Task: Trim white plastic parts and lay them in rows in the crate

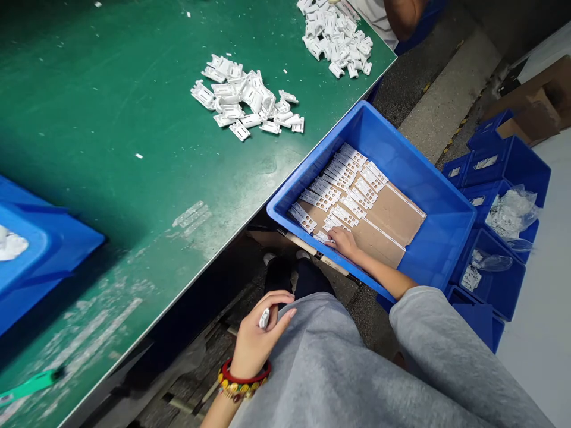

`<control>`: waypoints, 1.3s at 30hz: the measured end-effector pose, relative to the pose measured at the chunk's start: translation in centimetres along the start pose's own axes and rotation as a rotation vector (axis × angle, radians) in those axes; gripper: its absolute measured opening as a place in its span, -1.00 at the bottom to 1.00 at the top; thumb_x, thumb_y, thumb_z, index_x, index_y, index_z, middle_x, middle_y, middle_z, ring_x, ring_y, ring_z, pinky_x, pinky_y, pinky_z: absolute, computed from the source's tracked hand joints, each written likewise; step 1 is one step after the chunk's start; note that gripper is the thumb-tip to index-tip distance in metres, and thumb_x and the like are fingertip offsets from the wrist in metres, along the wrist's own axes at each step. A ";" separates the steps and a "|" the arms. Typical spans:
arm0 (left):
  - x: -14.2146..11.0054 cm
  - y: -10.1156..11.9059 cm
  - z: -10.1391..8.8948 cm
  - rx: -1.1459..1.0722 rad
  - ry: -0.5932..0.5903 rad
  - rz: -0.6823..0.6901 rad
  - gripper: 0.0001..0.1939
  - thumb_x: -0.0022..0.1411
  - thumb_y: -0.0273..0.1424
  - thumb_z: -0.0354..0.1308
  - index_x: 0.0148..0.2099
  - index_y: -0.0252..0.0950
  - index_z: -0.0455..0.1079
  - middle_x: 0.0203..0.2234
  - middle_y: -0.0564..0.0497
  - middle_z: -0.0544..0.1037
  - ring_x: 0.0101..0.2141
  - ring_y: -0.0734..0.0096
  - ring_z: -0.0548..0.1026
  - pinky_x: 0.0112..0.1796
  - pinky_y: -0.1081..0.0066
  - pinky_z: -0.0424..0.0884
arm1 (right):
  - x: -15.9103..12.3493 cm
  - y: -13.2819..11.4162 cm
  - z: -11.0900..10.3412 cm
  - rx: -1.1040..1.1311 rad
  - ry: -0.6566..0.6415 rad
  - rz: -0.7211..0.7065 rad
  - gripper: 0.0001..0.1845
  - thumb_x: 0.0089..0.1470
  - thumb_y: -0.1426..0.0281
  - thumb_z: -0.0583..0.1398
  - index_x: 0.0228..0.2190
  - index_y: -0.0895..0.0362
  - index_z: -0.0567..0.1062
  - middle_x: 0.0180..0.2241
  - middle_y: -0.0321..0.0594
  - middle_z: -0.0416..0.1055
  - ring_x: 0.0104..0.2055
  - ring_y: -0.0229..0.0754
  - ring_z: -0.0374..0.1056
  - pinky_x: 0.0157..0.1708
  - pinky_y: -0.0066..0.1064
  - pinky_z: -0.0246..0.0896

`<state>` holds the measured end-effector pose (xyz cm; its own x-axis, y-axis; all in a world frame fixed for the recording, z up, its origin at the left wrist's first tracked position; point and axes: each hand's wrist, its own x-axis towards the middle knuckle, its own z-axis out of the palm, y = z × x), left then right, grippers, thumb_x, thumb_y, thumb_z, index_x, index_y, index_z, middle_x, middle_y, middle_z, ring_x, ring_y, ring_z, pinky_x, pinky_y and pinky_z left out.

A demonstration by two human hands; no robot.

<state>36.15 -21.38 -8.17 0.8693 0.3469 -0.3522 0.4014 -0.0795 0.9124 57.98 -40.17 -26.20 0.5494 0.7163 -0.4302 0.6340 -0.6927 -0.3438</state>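
- Holding a small white plastic piece (264, 318) upright in its curled fingers, the left grip (256, 337) was narrow, low over the person's grey-clad lap, with a red bangle and a beaded bracelet (243, 380) on the wrist
- The right grip (343, 244) was flat and loosely open, its fingertips touching the near end of the rows of white plastic strips (339, 190), holding nothing that could be seen
- Those strips lay overlapped in neat slanted rows on a cardboard sheet (383, 219) lining a blue plastic crate (414, 145), which stood just beside the corner of the bench
- The green-topped bench (116, 160) carried two loose piles of white plastic parts, one nearer (245, 95) and one further off (334, 38), well apart from the crate
- A blue tray (44, 249) with something white in it sat on the bench at the far left
- A co-worker's arm (404, 15) showed at the top edge, near the further pile
- Smaller blue bins (502, 166) stood on the floor to the right, some with clear plastic bags (511, 214) of white parts, and a cardboard box (535, 104) lay beyond them
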 end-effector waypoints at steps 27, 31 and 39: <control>0.5 0.5 0.3 0.023 0.028 0.006 -0.85 0.16 -0.30 0.20 -0.32 -0.27 0.50 -0.33 -0.07 0.58 -0.55 0.49 0.38 -0.56 0.48 0.28 | 0.3 0.4 0.6 -0.017 0.081 -0.094 -0.83 0.21 0.33 0.13 -0.17 0.09 0.44 -0.08 -0.15 0.36 -0.07 -0.09 0.24 -0.12 -0.35 0.11; 0.6 0.8 0.5 0.017 0.021 -0.006 -0.83 0.15 -0.27 0.20 -0.33 -0.27 0.50 -0.34 -0.07 0.58 -0.57 0.50 0.36 -0.57 0.48 0.29 | 0.6 0.2 0.7 -0.014 0.084 -0.105 -0.86 0.22 0.34 0.12 -0.20 0.07 0.44 -0.09 -0.19 0.36 -0.08 -0.12 0.24 -0.12 -0.37 0.12; 0.6 0.6 0.6 -0.004 0.039 -0.008 -0.84 0.15 -0.28 0.20 -0.33 -0.26 0.50 -0.34 -0.07 0.58 -0.51 0.43 0.43 -0.55 0.47 0.30 | 0.7 1.4 -0.3 -0.014 0.238 0.081 -0.82 0.23 0.35 0.11 -0.16 0.16 0.40 -0.07 0.00 0.29 -0.05 0.00 0.18 -0.11 -0.26 0.14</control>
<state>37.10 -21.81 -7.99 0.8540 0.3834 -0.3517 0.4073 -0.0723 0.9104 59.43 -40.64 -26.73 0.7106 0.6590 -0.2464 0.5891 -0.7488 -0.3037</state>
